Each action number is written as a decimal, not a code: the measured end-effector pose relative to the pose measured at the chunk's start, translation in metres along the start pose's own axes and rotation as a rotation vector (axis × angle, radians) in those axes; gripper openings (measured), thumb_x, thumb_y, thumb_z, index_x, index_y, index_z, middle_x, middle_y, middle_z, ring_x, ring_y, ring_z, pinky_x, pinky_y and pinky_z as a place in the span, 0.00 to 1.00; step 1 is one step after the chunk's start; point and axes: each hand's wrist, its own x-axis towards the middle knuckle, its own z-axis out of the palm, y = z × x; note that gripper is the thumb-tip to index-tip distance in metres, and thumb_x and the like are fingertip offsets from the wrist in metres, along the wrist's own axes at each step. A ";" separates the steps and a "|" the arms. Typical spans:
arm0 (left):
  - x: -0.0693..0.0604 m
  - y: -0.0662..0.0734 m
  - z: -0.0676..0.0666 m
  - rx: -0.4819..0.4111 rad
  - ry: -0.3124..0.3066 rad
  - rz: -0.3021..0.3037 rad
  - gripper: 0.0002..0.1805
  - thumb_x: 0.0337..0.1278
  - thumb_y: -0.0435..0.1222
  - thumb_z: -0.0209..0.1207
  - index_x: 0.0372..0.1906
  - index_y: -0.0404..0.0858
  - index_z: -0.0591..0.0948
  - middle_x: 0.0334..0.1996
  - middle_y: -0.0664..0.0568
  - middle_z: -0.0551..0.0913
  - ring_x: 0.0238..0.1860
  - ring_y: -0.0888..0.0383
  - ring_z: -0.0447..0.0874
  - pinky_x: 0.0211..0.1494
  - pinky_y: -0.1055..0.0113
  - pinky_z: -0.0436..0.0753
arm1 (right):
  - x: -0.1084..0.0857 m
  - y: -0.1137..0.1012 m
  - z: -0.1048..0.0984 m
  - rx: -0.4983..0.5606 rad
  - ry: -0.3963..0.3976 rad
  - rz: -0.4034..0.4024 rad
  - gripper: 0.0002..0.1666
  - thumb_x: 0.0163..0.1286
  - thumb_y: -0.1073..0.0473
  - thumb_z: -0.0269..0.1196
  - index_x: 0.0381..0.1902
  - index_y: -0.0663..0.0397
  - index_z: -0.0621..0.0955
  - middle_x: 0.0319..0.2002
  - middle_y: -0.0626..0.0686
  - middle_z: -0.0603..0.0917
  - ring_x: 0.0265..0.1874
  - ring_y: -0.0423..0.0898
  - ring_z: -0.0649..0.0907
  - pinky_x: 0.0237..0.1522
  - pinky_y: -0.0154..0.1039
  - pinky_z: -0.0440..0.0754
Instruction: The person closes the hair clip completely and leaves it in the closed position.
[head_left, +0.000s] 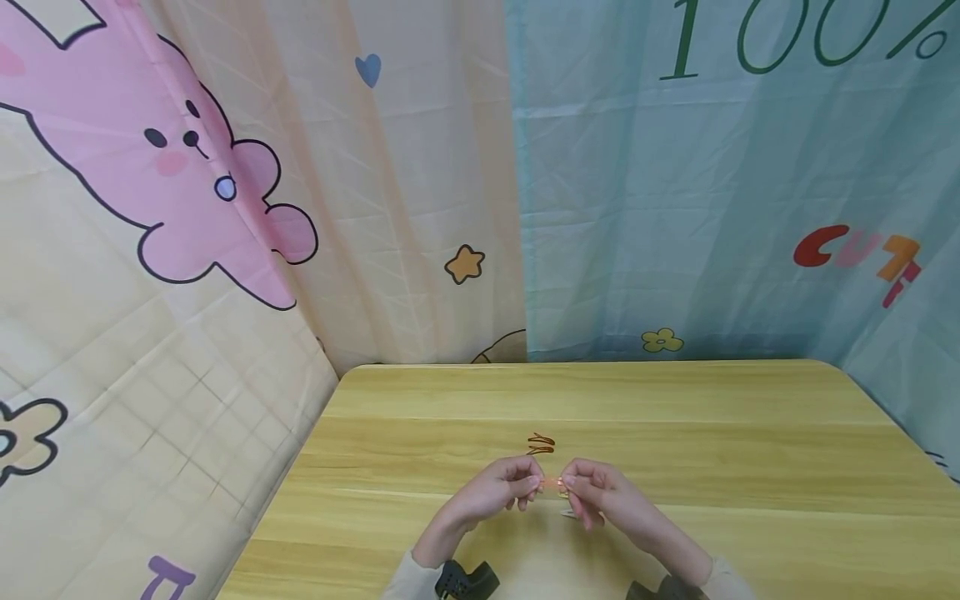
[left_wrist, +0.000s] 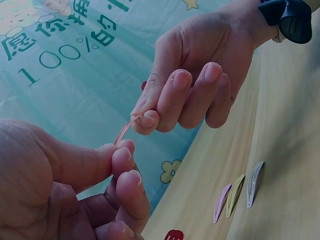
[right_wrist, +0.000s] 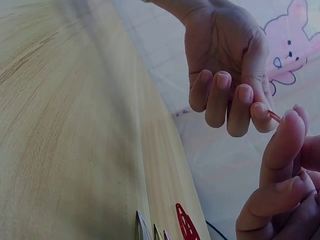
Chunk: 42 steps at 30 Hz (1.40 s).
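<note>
An orange snap hair clip point(head_left: 552, 483) is stretched between my two hands above the table. My left hand point(head_left: 501, 487) pinches one end between thumb and index finger. The other end is pinched the same way by my right hand point(head_left: 611, 497). Seen edge-on in the left wrist view, the clip point(left_wrist: 123, 131) looks thin and bowed. Below the hands lie a pink snap clip point(left_wrist: 221, 204), a yellow one point(left_wrist: 234, 196) and a grey one point(left_wrist: 255, 185). A red snap clip point(right_wrist: 186, 223) lies beyond them, only partly in frame.
Two reddish-brown clips point(head_left: 541, 443) lie on the wooden table point(head_left: 390, 467) just past the hands. Printed curtains point(head_left: 420, 183) hang behind the table and along its sides. Dark wrist straps point(left_wrist: 295, 22) sit on both forearms.
</note>
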 end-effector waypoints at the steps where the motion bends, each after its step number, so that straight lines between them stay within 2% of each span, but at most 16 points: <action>1: 0.000 0.000 0.000 0.002 0.001 0.000 0.10 0.70 0.34 0.48 0.37 0.29 0.74 0.24 0.54 0.72 0.23 0.60 0.69 0.25 0.70 0.62 | 0.000 0.000 0.000 -0.001 0.003 0.003 0.24 0.76 0.56 0.48 0.43 0.81 0.66 0.21 0.47 0.75 0.15 0.39 0.70 0.17 0.37 0.60; 11: 0.002 -0.002 0.000 0.020 0.018 0.000 0.09 0.70 0.33 0.49 0.36 0.31 0.75 0.24 0.54 0.73 0.22 0.60 0.69 0.25 0.70 0.63 | 0.000 0.001 0.000 -0.003 0.038 0.049 0.21 0.75 0.56 0.50 0.40 0.76 0.69 0.20 0.47 0.75 0.15 0.37 0.71 0.19 0.29 0.66; 20: 0.001 -0.002 0.000 0.051 0.032 0.014 0.10 0.69 0.34 0.49 0.37 0.29 0.75 0.24 0.55 0.72 0.23 0.60 0.70 0.24 0.70 0.63 | 0.001 0.000 0.003 -0.020 0.096 0.112 0.21 0.74 0.52 0.53 0.38 0.69 0.72 0.18 0.47 0.74 0.14 0.39 0.72 0.19 0.30 0.67; 26: 0.001 -0.003 -0.001 0.071 0.041 0.017 0.11 0.70 0.34 0.49 0.37 0.29 0.76 0.24 0.54 0.72 0.23 0.60 0.70 0.24 0.71 0.63 | 0.001 -0.002 0.003 -0.025 0.125 0.119 0.19 0.72 0.53 0.55 0.39 0.69 0.74 0.18 0.48 0.73 0.14 0.39 0.72 0.19 0.30 0.68; 36: 0.001 -0.003 -0.001 0.066 0.039 0.021 0.10 0.70 0.34 0.49 0.36 0.32 0.76 0.24 0.54 0.72 0.23 0.60 0.70 0.24 0.71 0.63 | 0.002 0.000 0.000 -0.038 0.162 0.156 0.23 0.70 0.51 0.58 0.39 0.72 0.75 0.17 0.46 0.73 0.14 0.38 0.71 0.18 0.30 0.68; 42: 0.001 -0.003 -0.001 0.065 0.041 0.025 0.10 0.70 0.34 0.49 0.36 0.32 0.76 0.23 0.54 0.72 0.22 0.60 0.70 0.23 0.71 0.63 | 0.001 -0.001 0.001 -0.050 0.178 0.164 0.20 0.70 0.51 0.58 0.39 0.68 0.76 0.17 0.48 0.73 0.14 0.39 0.71 0.18 0.30 0.67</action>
